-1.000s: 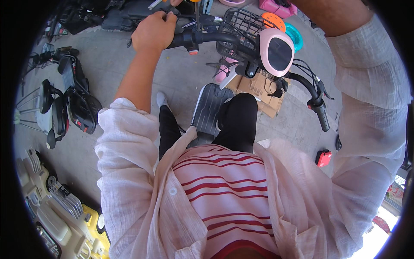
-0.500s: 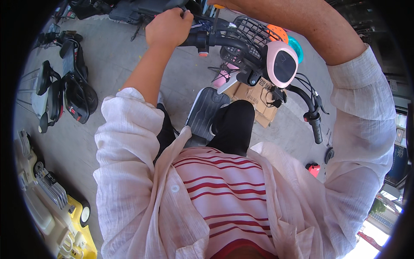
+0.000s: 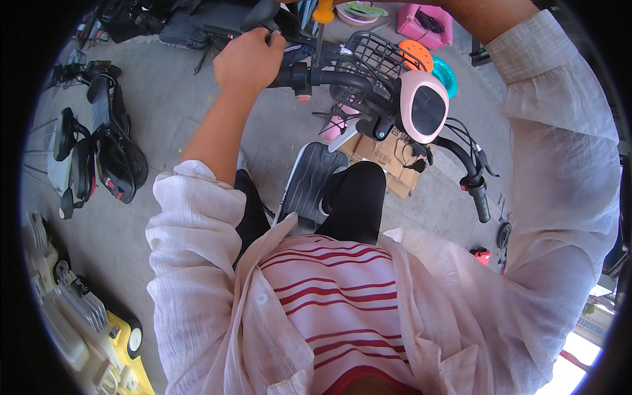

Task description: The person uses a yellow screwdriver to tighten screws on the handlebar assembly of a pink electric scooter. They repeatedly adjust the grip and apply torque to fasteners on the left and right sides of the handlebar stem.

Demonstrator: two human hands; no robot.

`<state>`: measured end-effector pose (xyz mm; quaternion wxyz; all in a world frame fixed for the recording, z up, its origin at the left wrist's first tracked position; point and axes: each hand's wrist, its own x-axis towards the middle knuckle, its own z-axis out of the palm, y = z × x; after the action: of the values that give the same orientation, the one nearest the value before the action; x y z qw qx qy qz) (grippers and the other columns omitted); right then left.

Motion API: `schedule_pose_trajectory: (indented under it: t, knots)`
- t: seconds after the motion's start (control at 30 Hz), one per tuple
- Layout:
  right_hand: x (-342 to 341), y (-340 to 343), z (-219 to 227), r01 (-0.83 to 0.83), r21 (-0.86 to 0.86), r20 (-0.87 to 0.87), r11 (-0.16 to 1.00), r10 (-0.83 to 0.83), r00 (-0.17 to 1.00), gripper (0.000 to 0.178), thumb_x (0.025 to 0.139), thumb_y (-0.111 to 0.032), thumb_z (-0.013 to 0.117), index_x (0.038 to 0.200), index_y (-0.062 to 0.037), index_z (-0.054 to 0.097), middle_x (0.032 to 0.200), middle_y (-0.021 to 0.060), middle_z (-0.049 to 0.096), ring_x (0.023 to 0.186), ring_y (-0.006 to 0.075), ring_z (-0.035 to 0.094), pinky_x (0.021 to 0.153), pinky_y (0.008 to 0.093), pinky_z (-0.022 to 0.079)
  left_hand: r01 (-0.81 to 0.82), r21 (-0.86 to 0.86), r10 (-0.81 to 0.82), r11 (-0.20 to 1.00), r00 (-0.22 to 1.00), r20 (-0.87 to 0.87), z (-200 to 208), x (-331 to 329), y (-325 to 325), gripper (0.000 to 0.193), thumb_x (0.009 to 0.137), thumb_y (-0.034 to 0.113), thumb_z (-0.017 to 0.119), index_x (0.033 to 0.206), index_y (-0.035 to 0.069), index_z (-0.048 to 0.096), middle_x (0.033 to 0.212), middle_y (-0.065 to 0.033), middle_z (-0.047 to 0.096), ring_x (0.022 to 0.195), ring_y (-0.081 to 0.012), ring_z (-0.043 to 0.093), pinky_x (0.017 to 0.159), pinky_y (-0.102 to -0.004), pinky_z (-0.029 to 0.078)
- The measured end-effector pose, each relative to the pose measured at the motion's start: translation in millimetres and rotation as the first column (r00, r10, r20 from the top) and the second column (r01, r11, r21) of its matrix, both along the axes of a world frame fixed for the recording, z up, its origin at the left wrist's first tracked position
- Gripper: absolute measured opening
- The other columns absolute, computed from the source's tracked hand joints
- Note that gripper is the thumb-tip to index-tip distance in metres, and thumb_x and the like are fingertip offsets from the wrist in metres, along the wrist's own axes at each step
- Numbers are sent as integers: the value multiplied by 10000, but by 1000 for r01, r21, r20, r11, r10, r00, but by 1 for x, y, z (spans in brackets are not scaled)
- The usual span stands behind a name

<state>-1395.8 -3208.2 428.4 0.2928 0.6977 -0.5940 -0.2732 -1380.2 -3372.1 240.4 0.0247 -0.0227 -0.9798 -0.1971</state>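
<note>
My left hand is closed round the left grip end of a black handlebar on a small electric scooter. Against that bar, just right of the hand, stands a screwdriver with a yellow-orange handle, its shaft pointing down at the brake lever clamp. My right forearm reaches out past the top edge, so the right hand itself is hidden. A pink-rimmed headlight or display housing sits at the middle of the handlebar. The right handlebar grip has no hand on it.
Beyond the bar are a black wire basket, an orange helmet and a pink box-shaped seat. Flattened cardboard lies under the scooter, by its footboard. Parked scooters and a yellow ride-on car line the left side.
The view has shifted, showing more at the top. My right forearm has gone farther past the top edge, and more of the screwdriver shows. My left hand keeps its hold on the grip.
</note>
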Motion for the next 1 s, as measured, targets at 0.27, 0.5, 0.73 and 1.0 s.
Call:
schedule_pose_trajectory:
  t: [0.27,0.5,0.73,1.0]
  knots:
    - [8,20,14,40,139,314,989,-82,946,429,861,-456,681,933,-38,752,1106,123,654,1286,319,530,1111,397,423,62,42,-61,997,998,-21,15,-1,18,419,959,462,466,1006,133,719,980,-139,739,962,-353,695,831,-467,529]
    - [17,24,-6,216,-146,547,965,-103,831,361,847,-345,656,628,-59,639,754,116,578,824,314,595,771,430,509,82,86,-78,993,996,-47,17,2,25,389,944,449,496,972,129,715,964,-161,733,934,-376,691,812,-479,533]
    - [67,-4,-5,851,-134,446,508,-736,509,429,894,-405,587,729,-41,743,757,164,712,733,340,688,682,444,534,63,41,-63,997,998,-8,18,2,21,373,944,443,506,967,137,719,946,-132,740,927,-363,696,802,-472,536]
    - [41,30,2,544,-61,583,837,-412,700,396,865,-383,652,651,-50,652,702,153,651,712,377,651,632,467,525,48,110,-47,993,999,-12,23,5,22,378,951,444,500,1001,147,729,948,-127,742,938,-350,701,814,-461,541]
